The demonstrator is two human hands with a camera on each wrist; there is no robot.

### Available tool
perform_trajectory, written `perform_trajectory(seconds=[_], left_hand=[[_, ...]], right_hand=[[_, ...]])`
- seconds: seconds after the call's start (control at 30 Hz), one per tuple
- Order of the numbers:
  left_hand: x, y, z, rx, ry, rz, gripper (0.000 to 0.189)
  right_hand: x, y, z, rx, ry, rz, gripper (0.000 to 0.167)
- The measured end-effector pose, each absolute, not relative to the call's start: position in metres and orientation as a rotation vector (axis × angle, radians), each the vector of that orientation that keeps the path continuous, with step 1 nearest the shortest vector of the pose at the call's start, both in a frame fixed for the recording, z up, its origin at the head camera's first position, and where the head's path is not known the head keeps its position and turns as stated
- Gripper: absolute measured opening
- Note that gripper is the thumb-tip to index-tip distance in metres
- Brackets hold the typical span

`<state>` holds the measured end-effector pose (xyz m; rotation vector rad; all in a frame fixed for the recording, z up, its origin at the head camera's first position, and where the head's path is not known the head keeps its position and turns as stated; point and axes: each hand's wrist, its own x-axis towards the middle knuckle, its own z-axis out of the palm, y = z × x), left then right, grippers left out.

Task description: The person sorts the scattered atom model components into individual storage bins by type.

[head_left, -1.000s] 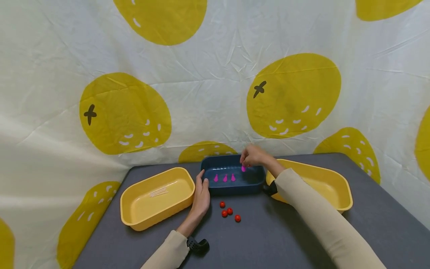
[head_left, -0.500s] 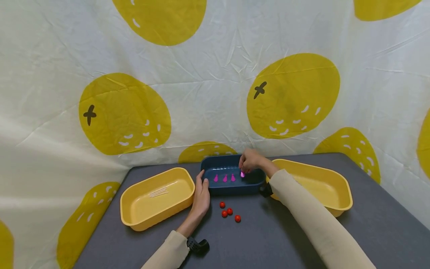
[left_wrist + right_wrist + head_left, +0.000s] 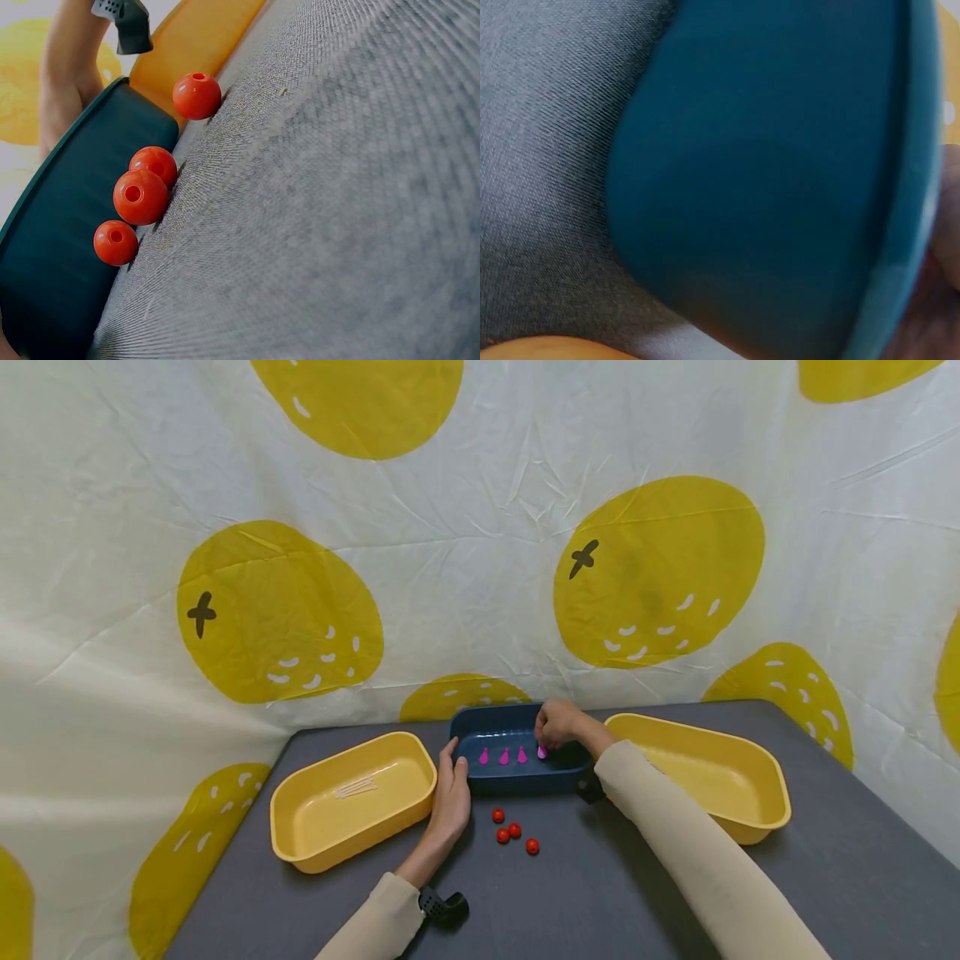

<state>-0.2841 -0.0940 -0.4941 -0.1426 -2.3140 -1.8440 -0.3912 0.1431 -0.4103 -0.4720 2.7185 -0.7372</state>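
In the head view, a dark blue tray point(image 3: 517, 783) stands at the back middle of the table. Several small pink pin-shaped pieces lie inside it in a row, the leftmost pink piece point(image 3: 483, 757) near the left end. My right hand point(image 3: 558, 723) reaches in over the right side, fingertips pinching another pink piece point(image 3: 542, 752) low over the tray floor, in line with the row. With fingers extended, my left hand point(image 3: 450, 797) rests against the tray's left end. The right wrist view shows mostly the tray's outer wall point(image 3: 765, 172), which hides the fingertips.
Several red beads point(image 3: 141, 196) with holes lie on the grey table point(image 3: 570, 893) before the blue tray. On the left, a yellow tray point(image 3: 315, 843) holds thin pale sticks point(image 3: 356, 787). Another yellow tray point(image 3: 720, 768) stands right, partly behind my right forearm. A patterned cloth point(image 3: 465, 593) hangs behind.
My right hand has come down into the blue tray, lowering the pink piece to the level of the row. My left hand has stayed at the tray's left end.
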Motion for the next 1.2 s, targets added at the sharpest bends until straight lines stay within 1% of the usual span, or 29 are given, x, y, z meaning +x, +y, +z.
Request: perform_trajectory(seconds=[0.23, 0.47, 0.63, 1.2], left_hand=[[-0.286, -0.093, -0.498, -0.162, -2.289, -1.851, 0.051], [-0.285, -0.093, -0.497, -0.137, -2.304, -1.839, 0.051], [-0.284, -0.093, -0.496, -0.150, -2.305, -1.835, 0.053], [-0.284, -0.092, -0.498, -0.146, -2.314, -1.837, 0.054]], right_hand=[[-0.387, 0.139, -0.416, -0.444, 2.793, -0.641, 0.011], [-0.391, 0.137, -0.423, -0.413, 2.808, -0.611, 0.009], [-0.388, 0.135, -0.422, -0.388, 2.820, -0.599, 0.009], [-0.387, 0.134, -0.421, -0.445, 2.916, -0.492, 0.013]])
